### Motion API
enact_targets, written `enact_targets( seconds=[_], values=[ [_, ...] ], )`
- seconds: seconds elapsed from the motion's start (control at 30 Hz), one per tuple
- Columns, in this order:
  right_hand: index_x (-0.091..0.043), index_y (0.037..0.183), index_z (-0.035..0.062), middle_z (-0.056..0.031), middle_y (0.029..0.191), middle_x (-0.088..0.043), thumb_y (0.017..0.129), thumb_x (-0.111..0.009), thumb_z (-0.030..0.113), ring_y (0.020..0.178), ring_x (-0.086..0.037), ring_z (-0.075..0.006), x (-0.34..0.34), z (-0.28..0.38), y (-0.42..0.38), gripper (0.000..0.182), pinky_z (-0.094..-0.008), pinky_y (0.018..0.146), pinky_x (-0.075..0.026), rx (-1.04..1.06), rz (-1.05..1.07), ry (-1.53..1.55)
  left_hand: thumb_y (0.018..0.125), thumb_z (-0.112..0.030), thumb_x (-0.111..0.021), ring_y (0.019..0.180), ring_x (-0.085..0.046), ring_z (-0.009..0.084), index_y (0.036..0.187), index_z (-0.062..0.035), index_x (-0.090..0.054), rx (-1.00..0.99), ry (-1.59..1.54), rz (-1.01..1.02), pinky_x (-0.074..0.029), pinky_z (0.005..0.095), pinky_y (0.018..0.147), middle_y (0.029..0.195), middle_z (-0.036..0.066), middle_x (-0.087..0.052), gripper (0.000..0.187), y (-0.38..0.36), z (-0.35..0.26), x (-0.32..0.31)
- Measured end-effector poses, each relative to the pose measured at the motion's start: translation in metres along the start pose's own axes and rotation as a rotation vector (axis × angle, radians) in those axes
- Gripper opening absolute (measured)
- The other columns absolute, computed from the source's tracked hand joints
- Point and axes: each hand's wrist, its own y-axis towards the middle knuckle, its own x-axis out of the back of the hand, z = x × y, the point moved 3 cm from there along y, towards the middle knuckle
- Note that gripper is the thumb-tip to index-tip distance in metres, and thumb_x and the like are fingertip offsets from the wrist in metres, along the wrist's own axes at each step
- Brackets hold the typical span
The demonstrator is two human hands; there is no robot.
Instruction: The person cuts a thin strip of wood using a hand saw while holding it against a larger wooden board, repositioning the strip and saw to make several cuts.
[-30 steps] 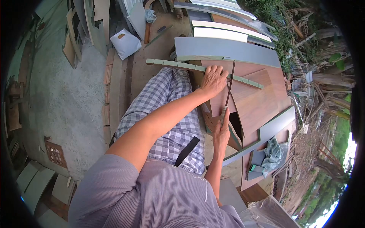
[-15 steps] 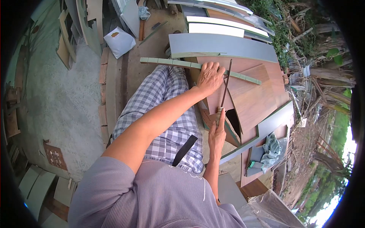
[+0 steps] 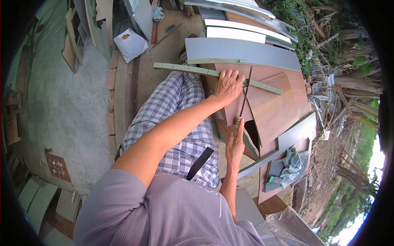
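Note:
A long, thin green-faced strip [image 3: 180,67] with evenly spaced cross marks lies across the edge of stacked boards, its left end sticking out over my knees. My left hand [image 3: 228,87] is closed over it near the middle, pressing from above. In my right hand [image 3: 235,147] is the handle of a narrow, dark-bladed saw [image 3: 246,95], seen almost edge-on. Its blade crosses the strip just right of my left fingers, the tip pointing away from me. How deep the blade sits in the strip is too small to tell.
Brown boards [image 3: 271,106] lie stacked under the strip, with a grey panel [image 3: 246,53] behind. A bluish cloth [image 3: 292,164] rests at the right. A white sack [image 3: 130,45] stands at left, near leaning panels [image 3: 96,28]. Plants and dry debris border the right side.
The whole view has shifted slightly. My right hand and the saw have come a little closer to my body, while my left hand keeps its place on the strip.

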Motion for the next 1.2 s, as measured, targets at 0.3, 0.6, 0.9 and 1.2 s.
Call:
enact_targets(
  seconds=[0.3, 0.6, 0.9, 1.2],
  values=[
    [-0.026, 0.152, 0.0249, -0.0243, 0.111, -0.066, 0.097, -0.044, 0.010, 0.096, -0.066, -0.0409, 0.008, 0.014, 0.021, 0.060, -0.0449, 0.077, -0.050, -0.123, 0.093, -0.021, 0.077, -0.017, -0.065, 0.094, -0.048, 0.0257, 0.091, -0.0092, -0.054, -0.035, 0.035, -0.119, -0.035, 0.0398, 0.085, 0.095, 0.009, -0.051, 0.019, 0.001, 0.000, 0.004],
    [-0.026, 0.152, 0.0242, -0.0237, 0.118, -0.063, 0.098, -0.045, 0.011, 0.102, -0.065, -0.0404, -0.001, 0.000, -0.006, 0.059, -0.0453, 0.081, -0.049, -0.022, 0.008, 0.036, 0.080, -0.018, -0.064, 0.100, -0.048, 0.0277, 0.101, -0.0076, -0.055, -0.013, 0.023, 0.002, -0.036, 0.0419, 0.089, 0.103, 0.011, -0.052, 0.026, 0.000, -0.001, 0.002],
    [-0.025, 0.152, 0.0256, -0.0241, 0.116, -0.064, 0.098, -0.045, 0.012, 0.098, -0.064, -0.0431, 0.005, 0.005, 0.020, 0.059, -0.0464, 0.076, -0.050, -0.052, 0.057, -0.021, 0.081, -0.017, -0.063, 0.100, -0.048, 0.0277, 0.101, -0.0077, -0.054, -0.013, 0.033, -0.029, -0.036, 0.0418, 0.088, 0.103, 0.011, -0.052, 0.024, 0.000, -0.001, 0.002],
    [-0.023, 0.153, 0.0258, -0.0243, 0.127, -0.058, 0.098, -0.045, 0.008, 0.102, -0.064, -0.0409, -0.004, -0.005, -0.005, 0.062, -0.0457, 0.079, -0.051, -0.036, 0.023, 0.006, 0.081, -0.018, -0.064, 0.098, -0.047, 0.0277, 0.100, -0.0084, -0.054, -0.016, 0.031, -0.008, -0.035, 0.0416, 0.088, 0.101, 0.011, -0.051, 0.023, 0.000, -0.001, 0.002]
  ],
)
